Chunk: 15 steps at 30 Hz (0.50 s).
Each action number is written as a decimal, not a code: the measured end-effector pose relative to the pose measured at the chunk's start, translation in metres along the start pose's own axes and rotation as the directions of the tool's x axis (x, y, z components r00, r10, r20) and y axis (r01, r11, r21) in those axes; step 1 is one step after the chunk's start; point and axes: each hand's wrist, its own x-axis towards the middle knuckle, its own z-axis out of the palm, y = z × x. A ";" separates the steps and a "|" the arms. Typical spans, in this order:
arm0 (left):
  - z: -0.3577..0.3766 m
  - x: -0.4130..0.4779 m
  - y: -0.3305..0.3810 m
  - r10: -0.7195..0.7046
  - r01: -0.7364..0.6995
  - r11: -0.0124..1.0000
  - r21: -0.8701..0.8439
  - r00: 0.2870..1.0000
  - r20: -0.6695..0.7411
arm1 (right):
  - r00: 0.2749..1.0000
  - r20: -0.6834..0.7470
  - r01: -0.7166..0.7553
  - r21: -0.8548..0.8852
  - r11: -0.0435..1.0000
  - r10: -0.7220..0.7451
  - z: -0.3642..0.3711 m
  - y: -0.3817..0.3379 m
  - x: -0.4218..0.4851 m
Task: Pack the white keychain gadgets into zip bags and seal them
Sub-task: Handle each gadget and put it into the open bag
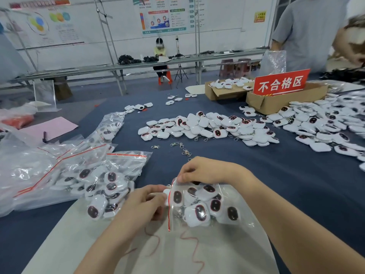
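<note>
Together both hands (169, 186) pinch the zip bag's (233, 194) red-striped mouth.

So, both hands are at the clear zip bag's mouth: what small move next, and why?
Probably run the fingers along the red zip strip to press it closed. The clear plastic zip bag already holds a cluster of white keychain gadgets, the right hand pinches the strip's far end and the left hand grips the bag beside it. How much is sealed already is unclear.
</note>
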 end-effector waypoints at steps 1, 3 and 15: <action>0.001 0.001 0.002 -0.005 0.005 1.000 -0.006 1.000 0.010 | 1.000 -0.003 0.001 0.015 1.000 -0.001 0.001 0.001 0.000; 0.004 0.003 0.006 -0.018 0.019 0.998 -0.053 1.000 0.013 | 1.000 -0.016 0.006 0.044 0.999 -0.006 0.003 0.002 0.000; 0.029 -0.003 0.012 0.028 -0.027 1.000 0.008 0.995 -0.097 | 0.999 -0.044 0.028 0.064 0.998 -0.025 0.005 0.004 0.002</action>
